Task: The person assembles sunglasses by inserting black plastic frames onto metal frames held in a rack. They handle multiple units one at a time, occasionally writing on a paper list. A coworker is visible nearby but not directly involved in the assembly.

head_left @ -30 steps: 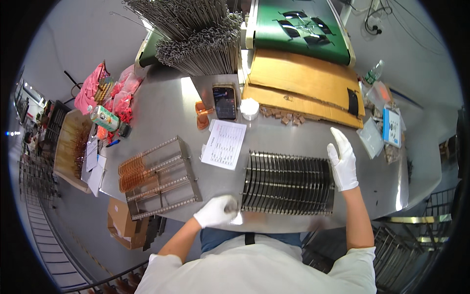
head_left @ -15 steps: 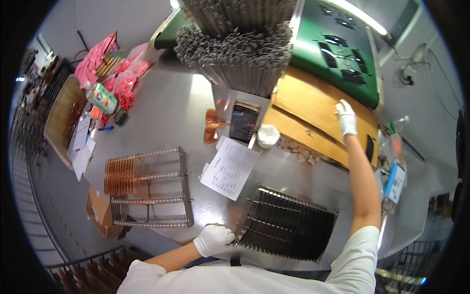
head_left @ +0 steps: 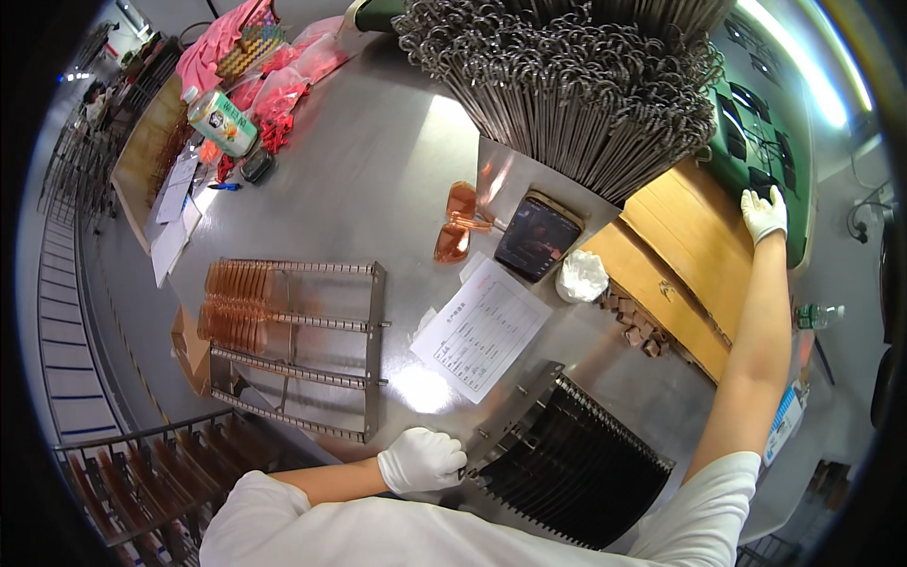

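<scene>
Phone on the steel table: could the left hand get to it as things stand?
Probably yes. The left hand rests at the corner of the black slotted rack, and between it and the phone lies only a flat printed sheet. It would need a long forward stretch, though.

I am working at a grey metal table (head_left: 378, 170). Lying on it are a wire rack (head_left: 293, 350) holding orange sheets, a printed paper (head_left: 480, 331), a phone (head_left: 537, 236), a black slotted rack (head_left: 572, 458), a bottle (head_left: 222, 121) and stacked brown boards (head_left: 680, 255).
</scene>
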A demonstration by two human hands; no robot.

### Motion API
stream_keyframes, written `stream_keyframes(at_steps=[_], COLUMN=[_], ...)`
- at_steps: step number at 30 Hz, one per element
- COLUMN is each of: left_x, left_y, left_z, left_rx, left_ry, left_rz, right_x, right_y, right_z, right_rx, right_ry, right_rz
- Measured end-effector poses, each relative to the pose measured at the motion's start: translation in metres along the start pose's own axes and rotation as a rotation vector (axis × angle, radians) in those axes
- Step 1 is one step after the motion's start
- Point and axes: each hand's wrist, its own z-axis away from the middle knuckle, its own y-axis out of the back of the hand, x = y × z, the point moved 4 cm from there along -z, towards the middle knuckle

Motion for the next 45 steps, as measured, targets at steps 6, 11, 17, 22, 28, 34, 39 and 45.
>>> stream_keyframes(at_steps=[6, 11, 17, 22, 28, 34, 39, 45], left_x=[-0.002, -0.005, 0.002, -0.003, -0.003, 0.004, 0.005, 0.015], left_y=[0.004, 0.0, 0.002, -0.001, -0.002, 0.002, 0.005, 0.063], left_z=[0.0, 0.003, -0.002, 0.003, 0.006, 0.003, 0.015, 0.011], left_rx=[0.002, -0.003, 0.007, 0.005, 0.022, 0.066, 0.056, -0.026], left_ry=[-0.023, -0.03, 0.035, 0.018, -0.003, 0.014, 0.043, 0.303], left_rz=[0.013, 0.039, 0.017, 0.03, 0.025, 0.03, 0.004, 0.347], right_x=[-0.02, -0.035, -0.01, -0.045, -0.067, -0.049, -0.076, -0.057], right_y=[0.042, 0.068, -0.015, -0.017, 0.023, 0.038, 0.125, 0.184], right_z=[-0.067, -0.081, -0.03, -0.077, -0.058, 0.159, 0.373, 0.589], right_rx=[0.15, 0.132, -0.257, -0.282, -0.199, -0.285, -0.461, -0.507], right_ry=[-0.041, 0.041, -0.011, 0.05, 0.078, 0.041, 0.118, 0.244], right_rz=[0.189, 0.398, 0.059, -0.054, -0.002, 0.028, 0.069, 0.143])
